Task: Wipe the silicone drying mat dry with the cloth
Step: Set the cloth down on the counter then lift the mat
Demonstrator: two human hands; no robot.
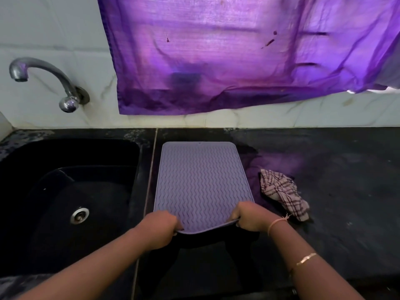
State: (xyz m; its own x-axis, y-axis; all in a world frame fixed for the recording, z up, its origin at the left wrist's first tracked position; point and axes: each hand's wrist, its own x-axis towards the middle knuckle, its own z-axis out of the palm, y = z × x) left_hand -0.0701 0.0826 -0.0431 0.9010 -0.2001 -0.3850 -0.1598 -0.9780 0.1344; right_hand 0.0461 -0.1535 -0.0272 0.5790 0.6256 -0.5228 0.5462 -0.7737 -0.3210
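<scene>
— What's behind the black worktop (335, 180)?
— A white tiled wall (54, 29), and a purple curtain (216, 61) with light glowing through it.
— And on the left?
— A black sink (97, 154), with a curved metal tap (43, 70) on the wall above.

Both forearms slant in from the bottom corners. Left hand (161, 221) and right hand (249, 217) each pinch the near edge of the mat (203, 180).

Violet daylight glows through the curtain (238, 55); below it the counter (324, 169) is dim, edges bowed, slightly soft
</scene>
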